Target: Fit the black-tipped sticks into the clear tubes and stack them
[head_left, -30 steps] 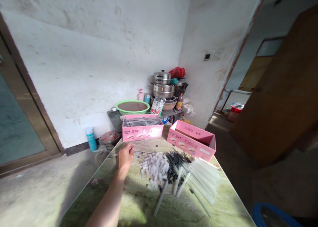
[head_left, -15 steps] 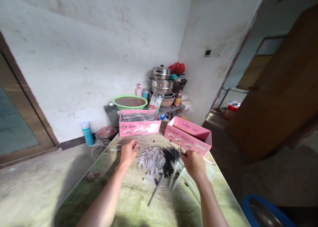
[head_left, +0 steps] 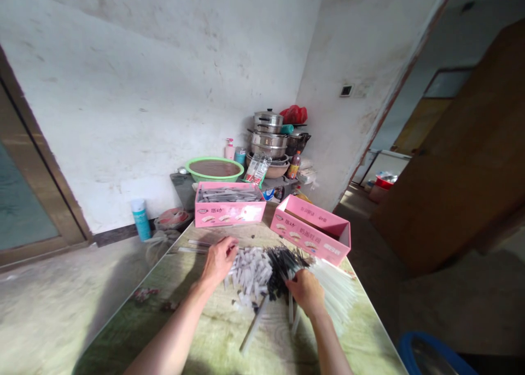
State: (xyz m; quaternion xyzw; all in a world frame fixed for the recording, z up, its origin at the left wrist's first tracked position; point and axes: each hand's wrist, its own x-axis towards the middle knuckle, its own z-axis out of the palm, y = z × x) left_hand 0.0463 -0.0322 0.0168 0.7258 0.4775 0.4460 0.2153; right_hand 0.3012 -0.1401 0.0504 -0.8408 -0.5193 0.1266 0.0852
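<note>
My left hand [head_left: 219,261] is over the left edge of a pile of short whitish translucent tube pieces [head_left: 255,270], its fingers curled together; whatever they may hold is hidden. My right hand [head_left: 307,291] reaches down at the near edge of a heap of thin black pieces [head_left: 283,263]. Its fingers are closed, and I cannot make out what is in them. Pale tubes stick out below that hand, and one longer tube [head_left: 254,326] lies apart toward me. To the right, long clear tubes [head_left: 338,293] are spread in a layer.
On the far side of the table [head_left: 213,331] stand a pink box [head_left: 229,214] holding many grey-looking sticks and another open pink box [head_left: 309,230]. Behind are a green-rimmed basin [head_left: 215,170] and stacked steel pots [head_left: 269,137]. A blue-rimmed container [head_left: 430,353] is at lower right.
My left hand has moved right to the white pieces. My right hand has moved left and toward me, down to the black heap and the pale tubes.
</note>
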